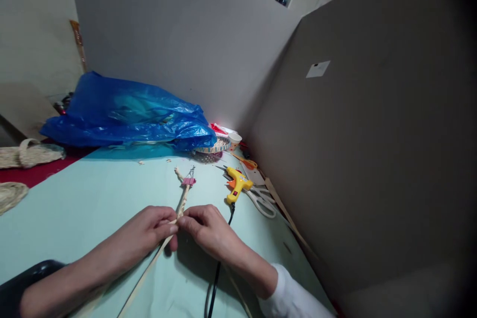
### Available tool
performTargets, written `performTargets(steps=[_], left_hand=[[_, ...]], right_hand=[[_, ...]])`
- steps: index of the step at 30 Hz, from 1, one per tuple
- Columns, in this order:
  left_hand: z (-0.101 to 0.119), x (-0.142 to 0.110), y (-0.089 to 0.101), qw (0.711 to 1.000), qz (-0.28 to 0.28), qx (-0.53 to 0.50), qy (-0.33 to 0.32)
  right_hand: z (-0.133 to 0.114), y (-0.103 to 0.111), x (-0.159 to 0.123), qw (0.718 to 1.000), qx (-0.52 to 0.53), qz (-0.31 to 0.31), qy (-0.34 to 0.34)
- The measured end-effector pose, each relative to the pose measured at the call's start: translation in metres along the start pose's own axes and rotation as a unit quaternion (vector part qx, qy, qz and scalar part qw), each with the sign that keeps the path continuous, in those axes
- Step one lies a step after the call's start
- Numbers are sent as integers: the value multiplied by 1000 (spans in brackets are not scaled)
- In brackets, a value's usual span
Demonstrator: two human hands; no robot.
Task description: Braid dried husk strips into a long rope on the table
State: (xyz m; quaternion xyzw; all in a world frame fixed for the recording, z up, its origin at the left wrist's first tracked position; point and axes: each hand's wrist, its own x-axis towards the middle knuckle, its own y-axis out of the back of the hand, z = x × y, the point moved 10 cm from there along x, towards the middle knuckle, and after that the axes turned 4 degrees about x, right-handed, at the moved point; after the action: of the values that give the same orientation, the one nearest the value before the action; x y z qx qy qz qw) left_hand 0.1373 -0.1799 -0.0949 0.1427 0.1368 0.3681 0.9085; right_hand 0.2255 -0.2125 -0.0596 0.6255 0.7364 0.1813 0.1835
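My left hand (149,231) and my right hand (204,228) meet over the pale green table (93,198), both pinched on a braid of thin straw strips (182,203). The braided part runs away from my fingers to a pink binder clip (189,180) that clamps its far end. Loose unbraided strips (141,276) trail back toward me under my left wrist.
A yellow glue gun (236,185) lies right of the braid, its black cord (216,278) running under my right wrist. White-handled scissors (263,201) lie beside it. A blue plastic bag (126,112) sits at the back, woven rings (214,148) and a paper cup (234,139) by it. Grey partition walls (354,159) enclose the right and back.
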Motion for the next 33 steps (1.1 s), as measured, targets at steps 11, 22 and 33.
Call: performTargets(steps=[11, 22, 33], left_hand=[[19, -11, 16, 952, 96, 290, -26], [-28, -14, -18, 991, 34, -19, 132], [9, -23, -31, 899, 1, 436, 33]], right_hand=[[4, -1, -7, 996, 37, 83, 18], [9, 1, -5, 987, 125, 100, 18], [17, -9, -3, 976, 207, 70, 12]])
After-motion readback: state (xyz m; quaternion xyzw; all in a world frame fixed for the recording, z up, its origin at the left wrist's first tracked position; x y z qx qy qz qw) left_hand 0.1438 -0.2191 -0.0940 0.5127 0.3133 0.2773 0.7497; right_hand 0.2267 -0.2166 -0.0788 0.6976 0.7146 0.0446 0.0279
